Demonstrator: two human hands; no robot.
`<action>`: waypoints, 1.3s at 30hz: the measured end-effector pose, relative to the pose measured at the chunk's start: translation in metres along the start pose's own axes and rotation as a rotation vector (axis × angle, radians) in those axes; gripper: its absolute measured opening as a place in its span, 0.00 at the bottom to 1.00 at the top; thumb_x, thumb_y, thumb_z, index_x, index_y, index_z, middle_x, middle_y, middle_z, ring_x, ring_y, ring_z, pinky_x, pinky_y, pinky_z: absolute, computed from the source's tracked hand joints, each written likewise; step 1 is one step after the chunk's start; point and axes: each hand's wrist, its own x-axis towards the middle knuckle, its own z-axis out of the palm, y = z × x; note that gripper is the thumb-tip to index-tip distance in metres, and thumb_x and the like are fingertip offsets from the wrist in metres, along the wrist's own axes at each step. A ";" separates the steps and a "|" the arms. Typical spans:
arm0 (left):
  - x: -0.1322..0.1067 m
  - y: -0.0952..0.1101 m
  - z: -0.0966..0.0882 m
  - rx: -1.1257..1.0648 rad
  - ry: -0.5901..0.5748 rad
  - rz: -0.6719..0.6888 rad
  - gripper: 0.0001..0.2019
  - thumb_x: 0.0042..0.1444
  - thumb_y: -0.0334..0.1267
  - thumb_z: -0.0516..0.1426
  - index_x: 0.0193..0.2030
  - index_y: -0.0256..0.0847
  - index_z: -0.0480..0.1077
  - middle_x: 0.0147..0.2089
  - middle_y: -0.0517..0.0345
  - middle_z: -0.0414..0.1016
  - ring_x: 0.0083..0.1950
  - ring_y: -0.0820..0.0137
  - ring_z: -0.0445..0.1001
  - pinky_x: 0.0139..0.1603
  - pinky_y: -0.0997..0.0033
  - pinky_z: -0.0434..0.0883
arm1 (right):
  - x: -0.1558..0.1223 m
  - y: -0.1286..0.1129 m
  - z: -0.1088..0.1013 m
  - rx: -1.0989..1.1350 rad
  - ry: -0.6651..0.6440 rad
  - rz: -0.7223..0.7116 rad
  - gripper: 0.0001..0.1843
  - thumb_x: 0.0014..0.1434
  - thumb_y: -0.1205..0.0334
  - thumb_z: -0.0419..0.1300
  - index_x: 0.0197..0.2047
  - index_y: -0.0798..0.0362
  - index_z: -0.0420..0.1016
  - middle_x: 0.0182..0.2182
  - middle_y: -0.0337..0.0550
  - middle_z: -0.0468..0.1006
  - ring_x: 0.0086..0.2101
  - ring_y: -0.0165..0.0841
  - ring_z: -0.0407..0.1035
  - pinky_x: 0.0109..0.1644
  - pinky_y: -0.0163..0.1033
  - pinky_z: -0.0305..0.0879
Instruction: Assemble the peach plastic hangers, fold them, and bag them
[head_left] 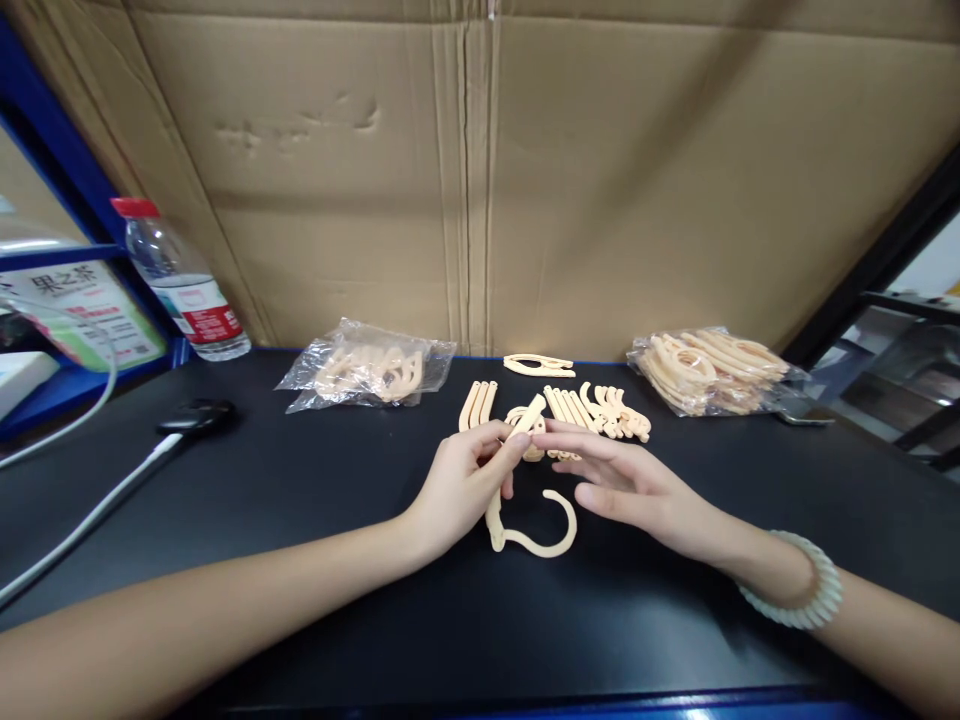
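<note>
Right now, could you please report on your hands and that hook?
Left hand grips the hook by its stem. Right hand fingertips touch its top. Loose parts just behind.

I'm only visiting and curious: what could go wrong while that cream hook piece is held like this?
1. The thin hook piece is gripped only by the left hand, with the right hand just touching its top end. It might slip, or bend if pushed hard.
2. The loose parts lie right behind both hands on the black table, so a careless move could scatter them.
</note>
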 end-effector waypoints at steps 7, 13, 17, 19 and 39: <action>-0.003 0.001 0.001 -0.008 0.055 -0.002 0.13 0.61 0.46 0.55 0.33 0.39 0.72 0.24 0.63 0.66 0.22 0.74 0.66 0.23 0.78 0.62 | 0.004 0.006 -0.005 0.190 0.179 0.087 0.18 0.59 0.55 0.63 0.53 0.48 0.75 0.55 0.49 0.73 0.56 0.41 0.67 0.62 0.53 0.61; -0.004 0.002 0.001 0.045 0.076 0.024 0.11 0.63 0.44 0.52 0.45 0.41 0.71 0.24 0.65 0.67 0.21 0.75 0.62 0.22 0.77 0.59 | 0.006 0.010 -0.003 0.215 0.401 0.152 0.15 0.59 0.52 0.63 0.44 0.53 0.72 0.32 0.43 0.78 0.32 0.33 0.74 0.39 0.41 0.72; -0.003 0.000 0.000 0.192 0.073 0.175 0.12 0.62 0.38 0.54 0.52 0.43 0.70 0.39 0.57 0.78 0.34 0.69 0.74 0.35 0.74 0.68 | 0.006 0.010 0.001 0.222 0.394 0.220 0.18 0.59 0.50 0.62 0.47 0.53 0.66 0.26 0.38 0.74 0.21 0.28 0.67 0.24 0.34 0.63; -0.001 -0.002 -0.003 0.323 0.057 0.313 0.13 0.62 0.36 0.54 0.52 0.45 0.70 0.48 0.55 0.78 0.43 0.66 0.76 0.43 0.72 0.69 | 0.005 0.009 0.002 0.205 0.353 0.252 0.17 0.60 0.50 0.60 0.43 0.54 0.68 0.27 0.39 0.75 0.19 0.25 0.64 0.21 0.32 0.60; 0.004 0.007 -0.012 1.359 -0.191 0.931 0.10 0.58 0.22 0.47 0.41 0.33 0.65 0.27 0.58 0.71 0.21 0.69 0.71 0.16 0.74 0.65 | -0.001 -0.004 0.007 0.016 0.079 0.440 0.17 0.62 0.50 0.53 0.35 0.56 0.70 0.16 0.35 0.71 0.09 0.21 0.56 0.10 0.26 0.46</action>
